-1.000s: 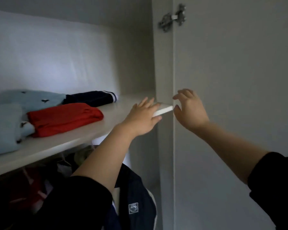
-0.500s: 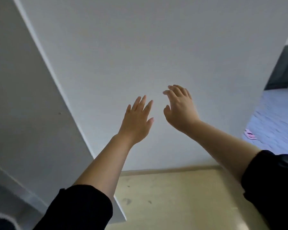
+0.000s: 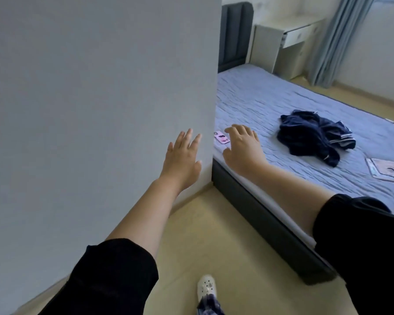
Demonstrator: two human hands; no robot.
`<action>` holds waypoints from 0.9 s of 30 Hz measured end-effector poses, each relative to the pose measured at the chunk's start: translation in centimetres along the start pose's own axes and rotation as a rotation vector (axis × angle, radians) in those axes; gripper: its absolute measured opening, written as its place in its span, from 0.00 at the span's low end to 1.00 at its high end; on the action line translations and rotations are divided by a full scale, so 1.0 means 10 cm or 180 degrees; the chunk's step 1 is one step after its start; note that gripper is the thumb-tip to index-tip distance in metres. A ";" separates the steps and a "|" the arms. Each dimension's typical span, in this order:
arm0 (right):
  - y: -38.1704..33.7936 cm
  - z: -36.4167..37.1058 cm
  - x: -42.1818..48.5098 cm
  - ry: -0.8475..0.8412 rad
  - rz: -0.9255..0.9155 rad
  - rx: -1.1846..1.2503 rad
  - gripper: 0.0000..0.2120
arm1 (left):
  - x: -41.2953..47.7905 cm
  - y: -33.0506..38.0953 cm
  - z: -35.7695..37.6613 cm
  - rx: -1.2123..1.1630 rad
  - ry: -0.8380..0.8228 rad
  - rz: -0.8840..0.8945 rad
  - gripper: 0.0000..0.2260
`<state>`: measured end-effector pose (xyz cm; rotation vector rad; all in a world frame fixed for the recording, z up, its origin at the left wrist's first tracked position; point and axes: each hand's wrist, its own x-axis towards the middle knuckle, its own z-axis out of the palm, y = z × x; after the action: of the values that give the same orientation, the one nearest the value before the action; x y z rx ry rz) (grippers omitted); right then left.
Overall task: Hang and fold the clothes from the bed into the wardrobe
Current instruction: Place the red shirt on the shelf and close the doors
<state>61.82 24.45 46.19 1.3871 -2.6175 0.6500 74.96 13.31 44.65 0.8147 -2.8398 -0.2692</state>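
Both arms reach forward in black sleeves, and neither hand holds anything. The left hand is flat with straight, slightly spread fingers in front of the plain white face of the wardrobe, near its right edge; whether it touches the surface cannot be told. The right hand is empty too, its fingers loosely bent and spread, seen over the near edge of the bed.

The clothes, a crumpled dark blue heap with white stripes, lie on the blue quilted bed cover, well to the right of the right hand and touched by neither hand. A pink phone lies on the bed just beside the right fingertips, close to the wardrobe's edge. A flat pinkish tablet lies further right on the cover.

Behind the bed stand a dark headboard, a white nightstand and a pale blue curtain. A white shoe shows on the beige floor below.
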 end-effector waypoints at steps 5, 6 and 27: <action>0.81 0.13 0.79 -0.0191 0.0423 -0.0111 0.23 | 1.27 0.35 0.34 -0.0141 -0.0334 0.0282 0.29; 0.96 0.15 0.90 -0.0199 0.0518 -0.0118 0.23 | 1.49 0.43 0.40 -0.0164 -0.0389 0.0353 0.29; 4.22 1.16 3.06 -0.1064 0.1403 -0.0183 0.25 | 4.82 1.64 2.32 -0.0553 -0.1343 0.0129 0.31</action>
<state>11.16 17.00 31.11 0.9747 -3.2210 0.4025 21.43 4.01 31.46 0.7361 -3.1486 -0.7517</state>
